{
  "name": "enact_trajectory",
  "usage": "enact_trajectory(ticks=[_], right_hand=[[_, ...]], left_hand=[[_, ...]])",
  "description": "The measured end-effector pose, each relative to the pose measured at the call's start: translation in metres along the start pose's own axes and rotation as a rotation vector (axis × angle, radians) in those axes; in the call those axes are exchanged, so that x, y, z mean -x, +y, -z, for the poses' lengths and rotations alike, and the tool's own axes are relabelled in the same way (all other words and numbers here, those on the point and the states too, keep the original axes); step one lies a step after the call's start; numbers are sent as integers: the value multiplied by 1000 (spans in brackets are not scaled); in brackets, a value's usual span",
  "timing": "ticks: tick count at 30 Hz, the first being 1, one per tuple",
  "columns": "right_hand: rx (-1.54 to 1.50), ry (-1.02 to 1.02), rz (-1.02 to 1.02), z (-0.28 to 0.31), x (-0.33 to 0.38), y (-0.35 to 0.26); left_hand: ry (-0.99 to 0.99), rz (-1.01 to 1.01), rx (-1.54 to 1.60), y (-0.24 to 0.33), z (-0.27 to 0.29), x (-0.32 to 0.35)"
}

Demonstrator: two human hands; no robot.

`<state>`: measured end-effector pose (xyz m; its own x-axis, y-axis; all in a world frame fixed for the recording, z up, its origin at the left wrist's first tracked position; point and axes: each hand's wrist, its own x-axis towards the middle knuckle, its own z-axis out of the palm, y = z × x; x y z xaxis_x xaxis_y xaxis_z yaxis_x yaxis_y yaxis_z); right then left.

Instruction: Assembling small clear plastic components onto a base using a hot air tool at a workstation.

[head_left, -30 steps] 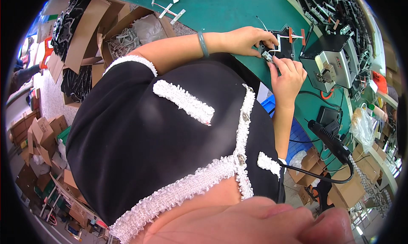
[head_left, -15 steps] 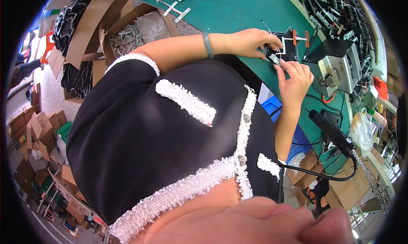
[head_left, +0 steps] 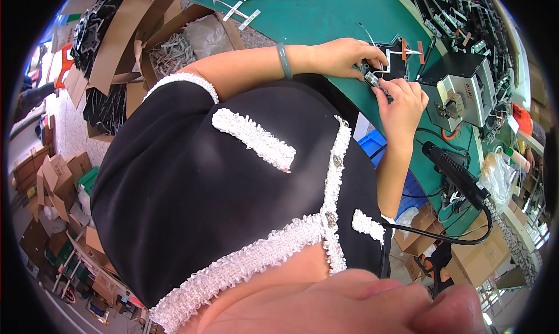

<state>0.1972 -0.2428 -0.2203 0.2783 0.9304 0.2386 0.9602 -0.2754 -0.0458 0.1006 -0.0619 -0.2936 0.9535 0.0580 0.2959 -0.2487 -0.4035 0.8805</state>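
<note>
A flat black panel (head_left: pixel 398 72) lies on the green workbench, with white wires and small white strips fixed over it and two orange-brown strips at its far right. My left hand (head_left: pixel 349 57) has its fingers curled over the panel's left edge, thumb beside it. A short pale strip (head_left: pixel 372 78), seemingly a small LED board, sits slantwise at the panel's near left corner. My right hand (head_left: pixel 403 104) pinches the end of that strip between thumb and index finger. The fingertips partly hide where it meets the panel.
A grey and black bench machine (head_left: pixel 459 95) stands right of the panel. Nearer lies a black corded hand tool (head_left: pixel 453 166) with a coiled cable. Stacked black panels (head_left: pixel 445 20) fill the far right. Wired white strips (head_left: pixel 240 15) lie at the far left of the bench (head_left: pixel 314 14); open cartons (head_left: pixel 180 31) stand beside it.
My right hand has shifted slightly up and left, closer to the panel's near left corner. The left hand has stayed almost still. The black hand tool appears slightly displaced.
</note>
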Motion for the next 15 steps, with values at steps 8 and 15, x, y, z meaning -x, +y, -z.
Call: enact_trajectory(ticks=[8,15], right_hand=[[37,36,14,-15,8,5],[-42,216,-23,-30,18,5]], left_hand=[[-7,-49,-54,1,-1,-1],[46,-152,-202,0,-6,-2]])
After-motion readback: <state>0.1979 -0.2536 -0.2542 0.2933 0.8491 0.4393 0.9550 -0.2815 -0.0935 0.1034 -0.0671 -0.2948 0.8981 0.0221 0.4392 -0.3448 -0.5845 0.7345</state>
